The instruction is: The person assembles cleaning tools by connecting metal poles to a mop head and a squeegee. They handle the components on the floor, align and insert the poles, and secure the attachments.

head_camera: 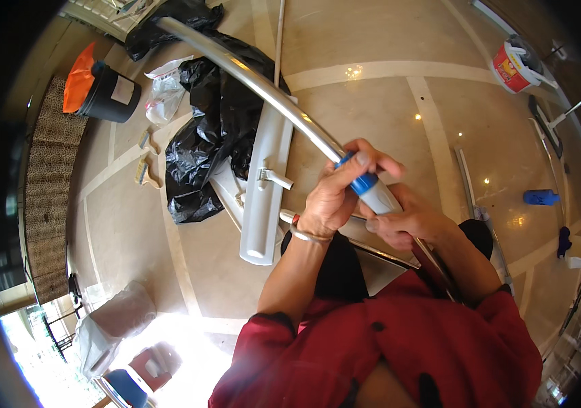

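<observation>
A shiny metal telescopic pole slants from the upper left down to my body. My left hand is closed round its blue and grey locking collar, with some fingers lifted. Just below, my right hand grips the pole at the collar's grey lower end. Beyond my left wrist lies a long, flat pale grey mop head with a short swivel socket. It rests beside crumpled black plastic bags, and another pale flat piece shows partly under them.
Two wooden-handled brushes, a clear plastic bag and a black bucket with an orange item stand or lie left. At right are a red and white bucket, a blue bottle, a squeegee-like tool and a dustpan.
</observation>
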Tool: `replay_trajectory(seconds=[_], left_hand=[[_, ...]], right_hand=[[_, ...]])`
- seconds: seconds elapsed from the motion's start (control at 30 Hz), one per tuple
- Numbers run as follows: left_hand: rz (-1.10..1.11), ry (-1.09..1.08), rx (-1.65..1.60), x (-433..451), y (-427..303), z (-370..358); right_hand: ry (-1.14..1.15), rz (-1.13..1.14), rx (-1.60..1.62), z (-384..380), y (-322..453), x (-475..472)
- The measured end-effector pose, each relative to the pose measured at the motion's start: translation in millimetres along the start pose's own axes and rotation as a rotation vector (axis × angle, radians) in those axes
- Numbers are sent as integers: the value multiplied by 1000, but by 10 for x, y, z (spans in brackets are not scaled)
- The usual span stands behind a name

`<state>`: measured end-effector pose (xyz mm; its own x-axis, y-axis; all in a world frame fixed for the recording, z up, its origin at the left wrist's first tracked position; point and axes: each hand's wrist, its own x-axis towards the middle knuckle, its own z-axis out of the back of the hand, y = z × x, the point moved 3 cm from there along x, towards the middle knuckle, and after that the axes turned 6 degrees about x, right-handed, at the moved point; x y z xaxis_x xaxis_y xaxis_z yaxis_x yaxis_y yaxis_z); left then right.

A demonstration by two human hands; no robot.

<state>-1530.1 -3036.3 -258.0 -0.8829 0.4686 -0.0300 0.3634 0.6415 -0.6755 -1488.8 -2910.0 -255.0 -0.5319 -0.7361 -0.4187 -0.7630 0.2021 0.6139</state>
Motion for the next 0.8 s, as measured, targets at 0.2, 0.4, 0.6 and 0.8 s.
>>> replay_trajectory(seconds=[0.2, 0.4, 0.6, 0.8], left_hand=[[126, -537, -47, 15, 184, 394], [142, -29, -256, 839, 166, -204], [40, 832, -372, 893, 197, -1213], [-59, 62, 213, 1039, 280, -1513]], right_hand=[[-578, 471, -1112, 133, -302, -170], [-591, 609, -827, 410, -28, -701], [85, 203, 271, 354, -37, -1207], [-500, 770, -608, 692, 288, -1491]])
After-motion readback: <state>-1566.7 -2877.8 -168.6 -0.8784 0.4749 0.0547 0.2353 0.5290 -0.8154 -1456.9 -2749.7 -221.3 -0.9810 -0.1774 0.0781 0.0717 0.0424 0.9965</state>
